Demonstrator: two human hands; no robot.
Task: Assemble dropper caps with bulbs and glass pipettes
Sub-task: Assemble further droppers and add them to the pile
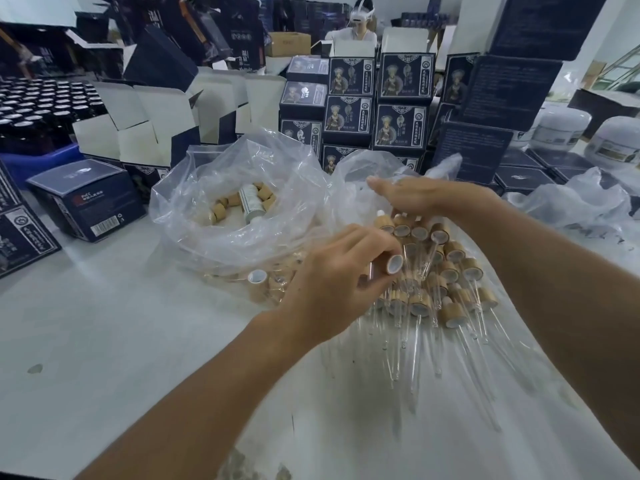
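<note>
At the frame's centre, a wooden dropper cap (394, 264) was gripped by the left hand (341, 275). At two o'clock, the right hand (420, 197) was held flat, fingers straight, above assembled droppers (446, 271) piled on the tabletop (104, 341). At eleven o'clock lay a plastic bag (239, 202) of caps.

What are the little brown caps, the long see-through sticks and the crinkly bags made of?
The brown caps look like wood or bamboo: tan, matte, faintly grained, with a white lining that is probably plastic. The long sticks seem to be glass: clear, straight and stiff, with rounded tips. The bags look like thin clear plastic film, shiny and wrinkled. The left hand holds one cap.
</note>
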